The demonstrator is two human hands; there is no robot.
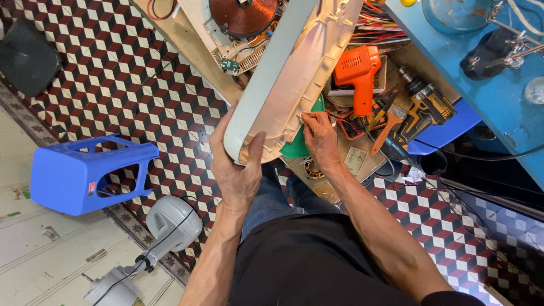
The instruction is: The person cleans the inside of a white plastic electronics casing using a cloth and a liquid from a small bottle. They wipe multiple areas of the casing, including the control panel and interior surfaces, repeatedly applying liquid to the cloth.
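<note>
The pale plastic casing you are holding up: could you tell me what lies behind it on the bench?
Behind the pale plastic casing a green piece shows at its lower edge, where the right hand reaches. The left hand grips its corner. The rest of the bench behind it is covered.

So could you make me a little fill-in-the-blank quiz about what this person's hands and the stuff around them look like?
1. The left hand grips the rounded corner of a pale plastic ____.
2. The right hand touches its inner side, near a ____ coloured lid.
3. The soldering gun on the bench is ____.
4. The stool lying on its side is ____.

Missing words: casing; green; orange; blue
</note>
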